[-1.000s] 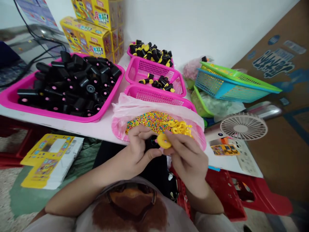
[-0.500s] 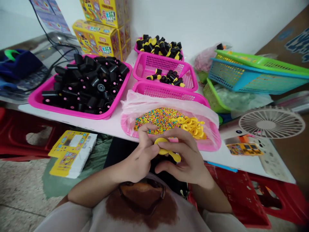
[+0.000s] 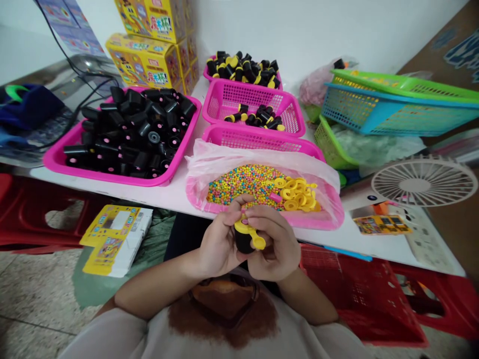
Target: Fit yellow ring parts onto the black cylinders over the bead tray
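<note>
My left hand (image 3: pixel 217 244) is wrapped round a small black tube (image 3: pixel 243 243) held upright just below the table edge. My right hand (image 3: pixel 273 242) presses a yellow cap (image 3: pixel 250 234) onto the tube's top, its flip lid hanging open to the right. Right in front of both hands lies a pink tray lined with a plastic bag (image 3: pixel 329 219), full of tiny coloured beads (image 3: pixel 243 184) with loose yellow caps (image 3: pixel 295 192) piled on its right side.
A large pink tray of black tubes (image 3: pixel 127 134) sits at the left. Pink baskets with capped tubes (image 3: pixel 258 117) stand behind. Yellow boxes (image 3: pixel 149 50), blue and green baskets (image 3: pixel 392 107), a white fan (image 3: pixel 422 182) and red stools (image 3: pixel 359 299) surround the table.
The yellow cap has come down onto the black tube. Both hands have drawn in towards my body and closed round it, and the tube now shows between them.
</note>
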The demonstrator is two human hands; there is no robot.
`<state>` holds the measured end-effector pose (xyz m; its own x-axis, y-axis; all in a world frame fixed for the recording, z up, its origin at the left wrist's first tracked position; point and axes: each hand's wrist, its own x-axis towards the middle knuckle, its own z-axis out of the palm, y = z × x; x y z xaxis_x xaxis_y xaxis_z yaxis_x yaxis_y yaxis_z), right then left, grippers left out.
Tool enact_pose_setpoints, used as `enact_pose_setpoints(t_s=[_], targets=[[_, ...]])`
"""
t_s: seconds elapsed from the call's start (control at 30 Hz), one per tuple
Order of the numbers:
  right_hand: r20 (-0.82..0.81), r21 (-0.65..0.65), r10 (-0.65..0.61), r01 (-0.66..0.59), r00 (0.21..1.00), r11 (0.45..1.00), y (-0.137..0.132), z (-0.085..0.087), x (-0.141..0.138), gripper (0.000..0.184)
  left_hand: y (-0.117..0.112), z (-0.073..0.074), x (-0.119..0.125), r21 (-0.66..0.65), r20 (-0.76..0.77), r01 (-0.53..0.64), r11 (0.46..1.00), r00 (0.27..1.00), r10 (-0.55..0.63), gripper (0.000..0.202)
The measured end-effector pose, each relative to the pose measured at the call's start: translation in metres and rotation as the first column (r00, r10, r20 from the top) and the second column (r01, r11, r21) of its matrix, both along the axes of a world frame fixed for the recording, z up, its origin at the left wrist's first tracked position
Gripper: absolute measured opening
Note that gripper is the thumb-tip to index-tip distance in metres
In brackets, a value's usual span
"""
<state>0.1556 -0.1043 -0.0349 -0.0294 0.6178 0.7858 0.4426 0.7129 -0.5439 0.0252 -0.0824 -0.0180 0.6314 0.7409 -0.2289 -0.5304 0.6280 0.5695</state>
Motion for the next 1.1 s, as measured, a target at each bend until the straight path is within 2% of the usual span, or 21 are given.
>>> enact_pose_setpoints(t_s=[0.07,0.1,0.13,0.17,0.23,0.27,0.33,0.37,0.4,0.47,0.5,0.53,0.57,0.63,0.73,0.8,0.87,0.93,1.0,1.1], targets=[[-0.036,-0.096,0.122,-0.125,0.992,0.988,-0.002,0.002,0.009,0.042,-0.002,-0.004,-0.004,0.157,-0.003,-0.037,0.987,0.999,0.038,0.046],[-0.073,-0.155,0.191,-0.2,0.979,0.967,-0.004,0.002,0.014,0.043,-0.002,-0.006,-0.007,0.276,-0.016,-0.057,0.959,0.998,0.064,0.044],[-0.118,-0.21,0.239,-0.259,0.964,0.943,-0.005,0.002,0.018,0.042,-0.002,-0.008,-0.011,0.413,-0.043,-0.067,0.908,0.995,0.093,0.042],[-0.165,-0.254,0.262,-0.298,0.951,0.92,-0.006,0.0,0.022,0.039,0.0,-0.009,-0.014,0.556,-0.08,-0.055,0.829,0.99,0.12,0.04],[-0.278,-0.322,0.224,-0.311,0.934,0.894,-0.007,-0.003,0.025,0.036,0.004,-0.01,-0.021,0.801,-0.16,0.018,0.599,0.97,0.185,0.034],[-0.347,-0.359,0.189,-0.316,0.919,0.878,-0.008,-0.005,0.025,0.039,0.007,-0.008,-0.023,0.879,-0.197,0.073,0.47,0.956,0.219,0.031],[-0.488,-0.434,0.161,-0.398,0.858,0.809,-0.007,-0.005,0.024,0.062,0.012,-0.004,-0.027,0.951,-0.255,0.189,0.244,0.927,0.276,0.027],[-0.545,-0.471,0.171,-0.468,0.821,0.748,-0.006,-0.002,0.022,0.077,0.014,-0.001,-0.028,0.956,-0.283,0.244,0.16,0.909,0.305,0.026],[-0.586,-0.508,0.195,-0.544,0.786,0.668,-0.006,0.001,0.021,0.087,0.016,0.003,-0.029,0.952,-0.307,0.289,0.104,0.892,0.333,0.026],[-0.623,-0.572,0.268,-0.661,0.735,0.485,-0.005,0.012,0.02,0.087,0.019,0.008,-0.032,0.936,-0.339,0.352,0.032,0.869,0.362,0.02],[-0.623,-0.602,0.293,-0.684,0.725,0.413,-0.005,0.017,0.02,0.08,0.02,0.01,-0.033,0.93,-0.341,0.367,0.0,0.863,0.374,0.015],[-0.614,-0.627,0.307,-0.685,0.728,0.371,-0.004,0.022,0.019,0.074,0.021,0.012,-0.035,0.923,-0.345,0.384,-0.029,0.858,0.381,0.01],[-0.597,-0.645,0.31,-0.673,0.74,0.363,-0.004,0.026,0.019,0.072,0.021,0.012,-0.036,0.916,-0.348,0.398,-0.056,0.855,0.385,0.009],[-0.546,-0.677,0.298,-0.622,0.783,0.393,-0.002,0.029,0.016,0.069,0.023,0.011,-0.039,0.909,-0.337,0.405,-0.094,0.85,0.404,0.021],[-0.459,-0.696,0.312,-0.555,0.832,0.456,0.003,0.026,0.011,0.061,0.025,0.007,-0.042,0.907,-0.336,0.413,-0.082,0.827,0.45,0.033],[-0.433,-0.68,0.351,-0.557,0.83,0.477,0.009,0.025,0.008,0.06,0.025,0.006,-0.045,0.893,-0.354,0.443,-0.079,0.8,0.485,0.03],[-0.451,-0.664,0.375,-0.585,0.81,0.465,0.015,0.026,0.009,0.062,0.025,0.006,-0.047,0.895,-0.342,0.439,-0.076,0.786,0.514,0.023],[-0.5,-0.652,0.396,-0.636,0.77,0.413,0.021,0.029,0.011,0.067,0.025,0.009,-0.049,0.921,-0.294,0.383,-0.065,0.795,0.53,0.017],[-0.558,-0.634,0.429,-0.698,0.71,0.333,0.026,0.031,0.014,0.069,0.025,0.012,-0.051,0.945,-0.241,0.321,-0.057,0.806,0.54,0.015],[-0.662,-0.577,0.433,-0.785,0.611,0.225,0.028,0.028,0.015,0.061,0.025,0.014,-0.053,0.954,-0.194,0.284,-0.092,0.825,0.531,0.02]])
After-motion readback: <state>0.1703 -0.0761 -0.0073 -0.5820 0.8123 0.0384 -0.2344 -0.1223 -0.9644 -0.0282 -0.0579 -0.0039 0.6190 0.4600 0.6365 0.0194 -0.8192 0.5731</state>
